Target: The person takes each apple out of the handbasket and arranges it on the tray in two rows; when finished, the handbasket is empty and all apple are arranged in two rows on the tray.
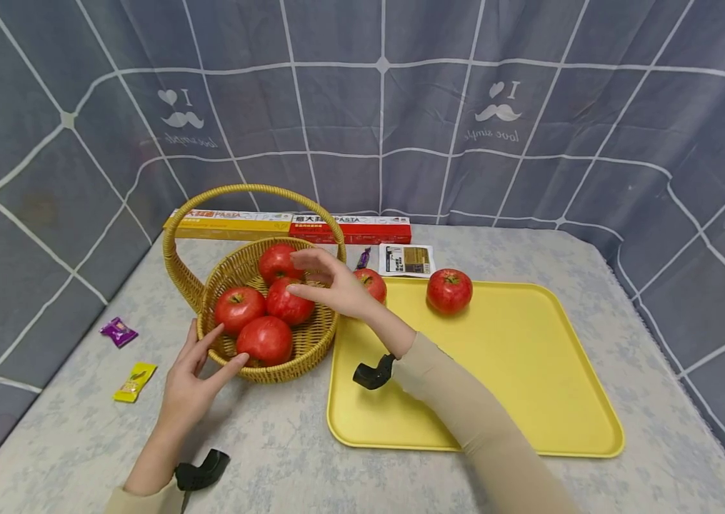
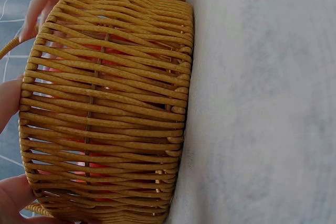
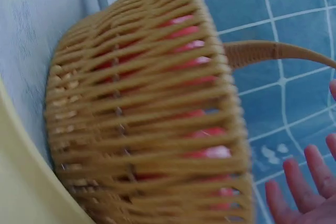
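Your left hand lies low and forward, palm turned inward, fingers straight and spread, thumb splayed out to the right. Your right hand reaches across to the left, raised higher, fingers relaxed and slightly bent, holding nothing. Both forearms wear beige sleeves, each with a black mount strapped at the wrist.
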`<state>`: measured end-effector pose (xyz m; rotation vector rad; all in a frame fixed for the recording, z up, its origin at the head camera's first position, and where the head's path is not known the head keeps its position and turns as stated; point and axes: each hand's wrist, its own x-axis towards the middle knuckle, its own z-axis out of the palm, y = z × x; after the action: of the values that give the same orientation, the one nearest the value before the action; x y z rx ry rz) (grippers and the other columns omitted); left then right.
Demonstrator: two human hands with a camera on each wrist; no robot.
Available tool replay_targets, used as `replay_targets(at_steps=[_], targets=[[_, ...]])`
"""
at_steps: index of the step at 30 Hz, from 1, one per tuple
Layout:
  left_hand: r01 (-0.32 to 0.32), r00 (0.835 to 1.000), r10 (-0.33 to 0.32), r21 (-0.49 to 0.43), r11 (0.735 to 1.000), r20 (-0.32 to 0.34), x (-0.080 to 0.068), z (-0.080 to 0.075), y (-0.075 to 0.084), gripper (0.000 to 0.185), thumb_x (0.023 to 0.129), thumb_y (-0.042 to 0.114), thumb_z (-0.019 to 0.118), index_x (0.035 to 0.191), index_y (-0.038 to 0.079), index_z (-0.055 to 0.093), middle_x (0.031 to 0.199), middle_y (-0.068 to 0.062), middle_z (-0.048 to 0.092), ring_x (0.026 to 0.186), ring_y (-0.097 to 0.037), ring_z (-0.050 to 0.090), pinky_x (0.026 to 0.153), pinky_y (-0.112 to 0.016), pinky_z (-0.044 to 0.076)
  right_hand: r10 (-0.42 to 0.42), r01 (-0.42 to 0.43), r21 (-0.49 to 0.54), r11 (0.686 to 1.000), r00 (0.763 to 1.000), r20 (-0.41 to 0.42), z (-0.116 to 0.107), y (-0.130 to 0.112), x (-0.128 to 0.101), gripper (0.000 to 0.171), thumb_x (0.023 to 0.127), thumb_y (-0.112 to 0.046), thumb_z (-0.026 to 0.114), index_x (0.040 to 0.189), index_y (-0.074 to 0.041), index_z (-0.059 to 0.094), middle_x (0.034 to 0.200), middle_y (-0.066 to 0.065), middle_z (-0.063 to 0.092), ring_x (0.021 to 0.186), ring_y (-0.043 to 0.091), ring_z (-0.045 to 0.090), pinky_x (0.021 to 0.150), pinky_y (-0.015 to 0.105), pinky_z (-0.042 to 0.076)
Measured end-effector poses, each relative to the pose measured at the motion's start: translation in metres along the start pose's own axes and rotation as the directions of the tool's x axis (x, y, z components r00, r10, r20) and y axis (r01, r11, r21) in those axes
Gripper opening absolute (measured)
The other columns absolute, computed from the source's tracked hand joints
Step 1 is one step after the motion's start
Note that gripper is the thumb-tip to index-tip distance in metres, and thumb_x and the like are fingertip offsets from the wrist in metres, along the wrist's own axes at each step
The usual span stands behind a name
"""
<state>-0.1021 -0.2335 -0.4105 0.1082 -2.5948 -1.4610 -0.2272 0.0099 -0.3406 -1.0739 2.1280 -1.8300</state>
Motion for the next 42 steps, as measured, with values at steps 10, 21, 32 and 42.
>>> replay_targets(at_steps=[10,21,32,42], targets=[[-0.011,1.0,0.011,-0.002,1.0,-0.002,-0.001,0.0,0.0,0.068,0.084,0.03,0.071,0.143,0.012,0.042,0.156,-0.006,0.003,0.14,-0.031,0.015,0.105,-0.053,0.029,0.171,-0.164,-0.184,0.969,0.985,0.022,0.019,0.04,0.019,0.06,0.081,-0.027,0.074,0.132,-0.015,0.047,0.133,0.002,0.047,0.126,0.017,0.041,0.105,0.036,0.036],[-0.012,1.0,0.012,-0.003,1.0,0.001,0.001,-0.001,0.001,0.068,0.085,0.03,0.071,0.143,0.012,0.042,0.156,-0.007,0.004,0.139,-0.032,0.019,0.104,-0.051,0.03,0.216,-0.116,-0.457,0.882,0.961,0.174,0.021,0.045,0.029,0.06,0.082,-0.026,0.073,0.133,-0.012,0.046,0.133,0.004,0.048,0.122,0.019,0.043,0.102,0.03,0.038],[-0.006,1.0,0.006,0.005,1.0,0.001,-0.001,-0.001,0.001,0.069,0.084,0.031,0.071,0.143,0.011,0.041,0.156,-0.008,0.003,0.139,-0.033,0.017,0.104,-0.053,0.029,0.035,0.033,-0.542,0.84,0.993,0.114,0.016,0.03,0.012,0.061,0.075,-0.032,0.08,0.128,-0.017,0.055,0.132,-0.001,0.048,0.123,0.018,0.036,0.1,0.033,0.037],[-0.013,1.0,0.013,0.002,1.0,-0.013,0.0,0.001,-0.001,0.067,0.084,0.028,0.072,0.142,0.012,0.043,0.156,-0.007,0.004,0.138,-0.033,0.022,0.104,-0.051,0.03,-0.144,0.188,-0.36,0.914,0.979,0.146,-0.05,-0.025,-0.053,0.057,0.074,-0.023,0.081,0.126,-0.014,0.059,0.136,-0.002,0.045,0.127,0.014,0.034,0.096,0.038,0.043]])
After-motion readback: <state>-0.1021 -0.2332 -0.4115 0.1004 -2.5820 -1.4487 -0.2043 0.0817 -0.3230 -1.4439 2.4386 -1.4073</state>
